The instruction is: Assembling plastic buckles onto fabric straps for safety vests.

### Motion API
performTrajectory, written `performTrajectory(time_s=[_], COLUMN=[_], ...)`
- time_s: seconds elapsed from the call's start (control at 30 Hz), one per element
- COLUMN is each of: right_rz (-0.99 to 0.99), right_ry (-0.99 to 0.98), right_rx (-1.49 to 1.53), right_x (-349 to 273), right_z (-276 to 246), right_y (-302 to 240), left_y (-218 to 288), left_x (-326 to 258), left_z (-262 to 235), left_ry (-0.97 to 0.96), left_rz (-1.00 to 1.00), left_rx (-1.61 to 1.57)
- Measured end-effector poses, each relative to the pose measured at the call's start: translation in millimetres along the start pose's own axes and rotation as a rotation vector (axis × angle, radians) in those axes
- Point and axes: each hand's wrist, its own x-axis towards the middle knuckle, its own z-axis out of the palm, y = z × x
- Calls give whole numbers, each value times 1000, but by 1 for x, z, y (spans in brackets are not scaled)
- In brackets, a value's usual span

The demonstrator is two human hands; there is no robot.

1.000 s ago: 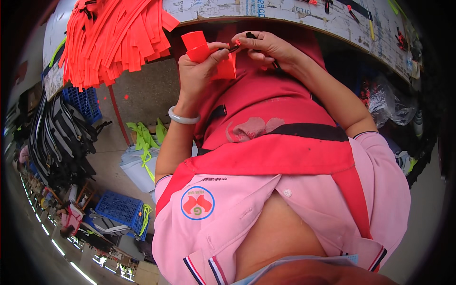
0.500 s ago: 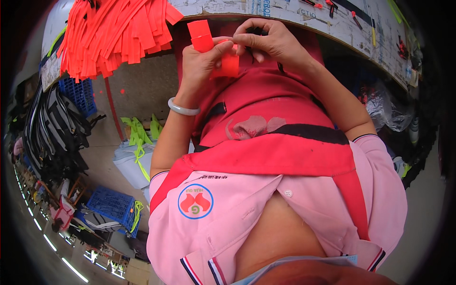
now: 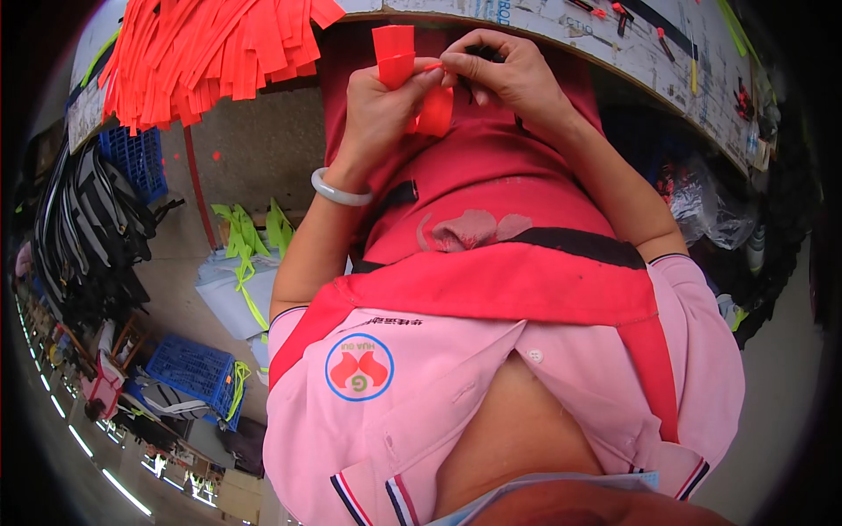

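The orange strip [image 3: 395, 53] was in the left hand [image 3: 381, 110], in front of the red apron [image 3: 491, 167] and near the edge of the worktop [image 3: 645, 66]. The grip of this hand was closed: thumb and fingers pressed the strip, one folded part stood up above the hand, and another part hung below the fingers. The right hand [image 3: 504, 74] was just beside it, its thumb and forefinger pinched together where a small orange end showed between the two hands. Whether this end belonged to the same strip, I could not tell. A dark piece [image 3: 484, 54] was held inside the curled fingers of the right hand, mostly hidden. To the left, many similar strips [image 3: 202, 57] lay in a heap and hung over the worktop edge.

In my judgement, the strip was light, soft and flat, easy to bend and not fragile, but perhaps a little slippery. It seemed best to hold it close to the end, between thumb and forefinger, because a free length probably would fold or twist.
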Motion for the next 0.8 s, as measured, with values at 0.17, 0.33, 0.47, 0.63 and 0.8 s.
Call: performTrajectory(time_s=[0.17, 0.33, 0.47, 0.63, 0.8], right_rz=[2, 14, 42, 183, 146], right_ry=[16, 20, -50, -129, -27], right_rx=[42, -14, -162, -16, -63], right_x=[-1, 2, 5, 11, 5], right_z=[3, 3, -2, -6, 0], right_y=[0, -2, -5, 0, 9], left_y=[1, -6, -4, 0, -8], left_x=[0, 0, -2, -3, -2], left_z=[1, 0, 2, 2, -9], left_ry=[-4, 0, -16, 13, 6], left_rz=[35, 39, 52, -12, -50], left_rx=[10, 40, 105, 23, 49])
